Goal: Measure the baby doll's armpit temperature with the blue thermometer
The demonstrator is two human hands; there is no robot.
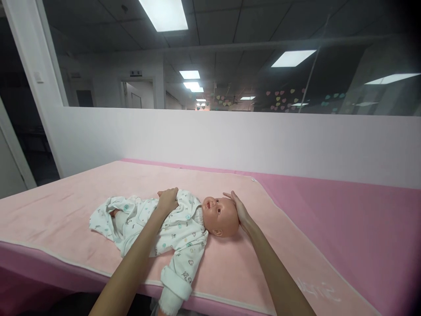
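Note:
A baby doll (222, 217) lies on its back on a peach-coloured mat (243, 272), its head to the right and its legs to the left. It wears a white printed baby outfit (174, 230). My left hand (168, 201) is closed around the sleeve of the doll's far arm; its fingertips are hidden. Against the crown of the doll's head rests my right hand (240, 210), open, with its fingers stretched out. The doll's near sleeve has a turned-back cuff (176, 283) and hangs over the mat's front edge. Loose trouser cloth bunches around the legs.
The mat covers a pink padded surface (355, 219), which shows at the right and along the back. A white low wall (230, 142) with a glass window (230, 74) above it stands behind. At the far left is a dark doorway (26, 109).

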